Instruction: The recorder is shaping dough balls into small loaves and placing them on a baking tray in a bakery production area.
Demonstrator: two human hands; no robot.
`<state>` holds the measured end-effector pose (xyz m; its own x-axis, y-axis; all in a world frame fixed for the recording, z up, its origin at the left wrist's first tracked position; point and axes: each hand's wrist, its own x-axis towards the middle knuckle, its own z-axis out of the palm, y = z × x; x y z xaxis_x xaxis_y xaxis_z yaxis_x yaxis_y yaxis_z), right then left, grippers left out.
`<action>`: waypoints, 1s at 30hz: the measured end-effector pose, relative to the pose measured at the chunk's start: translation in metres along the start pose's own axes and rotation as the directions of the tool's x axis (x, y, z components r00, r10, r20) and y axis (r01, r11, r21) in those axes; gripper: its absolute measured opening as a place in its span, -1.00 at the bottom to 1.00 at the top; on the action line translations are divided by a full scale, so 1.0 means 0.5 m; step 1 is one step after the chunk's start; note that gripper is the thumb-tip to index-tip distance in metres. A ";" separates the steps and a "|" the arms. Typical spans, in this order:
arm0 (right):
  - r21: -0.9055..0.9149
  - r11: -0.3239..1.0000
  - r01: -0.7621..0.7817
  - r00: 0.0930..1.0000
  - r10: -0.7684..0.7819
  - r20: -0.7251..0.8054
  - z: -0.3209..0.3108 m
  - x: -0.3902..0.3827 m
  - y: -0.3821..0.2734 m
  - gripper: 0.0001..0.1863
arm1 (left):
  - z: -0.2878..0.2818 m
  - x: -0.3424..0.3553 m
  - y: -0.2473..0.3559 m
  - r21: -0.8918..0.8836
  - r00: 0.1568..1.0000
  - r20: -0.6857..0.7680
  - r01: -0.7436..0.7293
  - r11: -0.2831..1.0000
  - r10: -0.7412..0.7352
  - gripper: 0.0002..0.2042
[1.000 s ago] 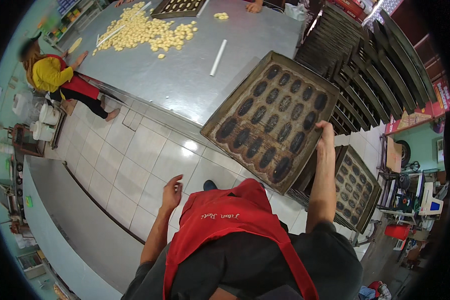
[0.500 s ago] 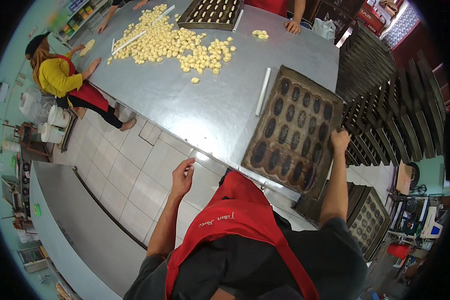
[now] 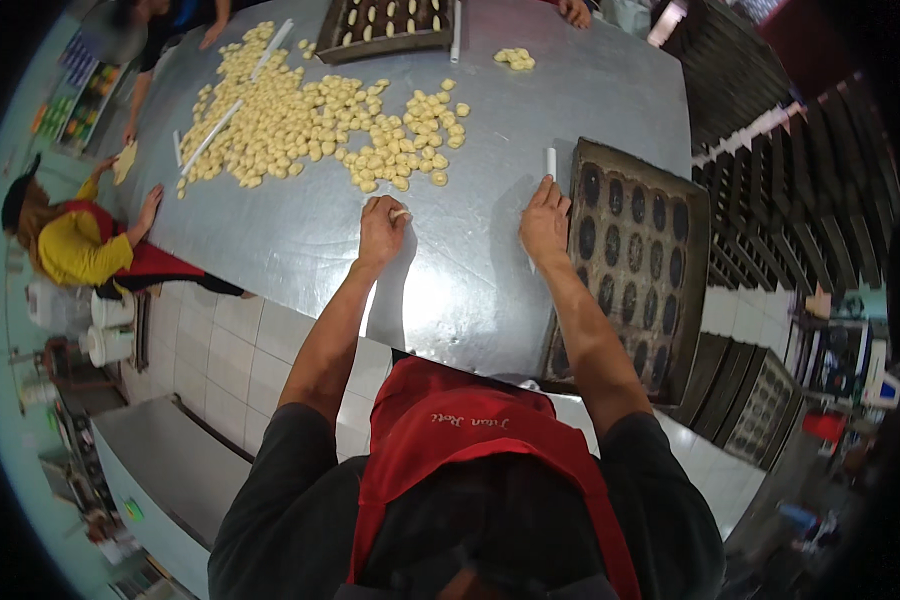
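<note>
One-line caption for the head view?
Left hand pinches a small pale dough piece; right hand rests beside a dark moulded baking tray.

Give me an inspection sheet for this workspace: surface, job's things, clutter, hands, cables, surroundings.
Surface: steel table, bare near the hands.
Job's things: empty dark mould tray at the table's right edge; white stick beside it; dough pieces heaped farther back.
Clutter: second tray, partly filled, at the far edge.
Hands: left hand pinches a small dough piece; right hand rests flat on the table.
Cables: nothing seen.
Surroundings: stacked trays on the right; person in yellow on the left; tiled floor.
</note>
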<state>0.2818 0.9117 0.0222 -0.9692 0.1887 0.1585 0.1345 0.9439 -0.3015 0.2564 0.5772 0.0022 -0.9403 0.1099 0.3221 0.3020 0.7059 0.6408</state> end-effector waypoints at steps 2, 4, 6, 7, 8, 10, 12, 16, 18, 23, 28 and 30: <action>0.115 0.990 -0.076 0.997 0.072 0.037 -0.005 -0.043 -0.029 -0.19 | 0.006 -0.006 0.017 -0.189 0.984 0.156 0.119 0.975 -0.090 -0.83; 0.229 0.961 -0.156 0.988 0.148 0.052 -0.020 -0.104 -0.066 -0.23 | 0.032 -0.060 0.019 -0.530 0.889 0.390 0.430 0.731 -0.240 -0.70; 0.198 0.980 -0.018 0.997 0.004 0.073 0.008 -0.201 -0.073 -0.33 | -0.006 -0.083 0.133 -0.483 0.822 0.465 0.547 0.684 -0.329 -0.59; 0.191 0.981 -0.039 0.996 0.024 0.082 -0.003 -0.234 -0.106 -0.33 | -0.026 -0.090 0.148 -0.327 0.919 0.354 0.293 0.899 -0.170 -0.61; 0.119 0.992 -0.042 0.999 0.037 0.037 -0.032 -0.250 -0.155 -0.40 | -0.027 -0.109 0.115 -0.212 0.940 0.338 0.024 0.977 0.051 -0.60; 0.047 0.995 -0.092 0.993 0.096 -0.075 -0.034 -0.284 -0.198 -0.56 | -0.039 -0.130 0.073 -0.118 0.886 0.361 -0.267 0.957 0.292 -0.59; 0.119 0.986 -0.118 0.985 0.131 -0.110 0.002 -0.318 -0.196 -0.60 | -0.082 -0.143 0.071 0.012 0.756 0.463 -0.527 0.850 0.462 -0.47; 0.256 0.960 0.114 0.985 -0.075 -0.157 -0.001 -0.326 -0.230 -0.71 | -0.152 -0.118 0.079 -0.032 0.734 0.557 -0.449 0.893 0.389 -0.29; 0.336 0.904 0.264 0.964 -0.255 -0.073 0.005 -0.304 -0.239 -0.75 | -0.095 -0.074 0.057 0.018 0.762 0.533 -0.443 0.896 0.367 -0.26; 0.387 0.909 0.154 0.984 -0.108 -0.139 0.013 -0.186 -0.243 -0.48 | -0.028 0.049 0.052 0.166 0.819 0.436 -0.480 0.861 0.373 -0.20; 0.388 0.917 0.088 0.996 -0.087 -0.020 0.027 -0.327 -0.249 -0.44 | -0.117 -0.138 0.029 0.090 0.682 0.651 -0.504 0.859 0.332 -0.25; 0.487 0.869 -0.084 0.939 -0.094 0.331 0.024 -0.344 -0.225 -0.59 | -0.139 -0.160 0.044 0.025 0.632 0.690 -0.508 0.861 0.353 -0.26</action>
<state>0.4311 0.7697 0.0175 -0.9910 -0.0010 -0.1336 0.0982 0.6729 -0.7332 0.3493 0.5352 0.0388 -0.5958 0.8015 -0.0513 0.7341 0.5693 0.3702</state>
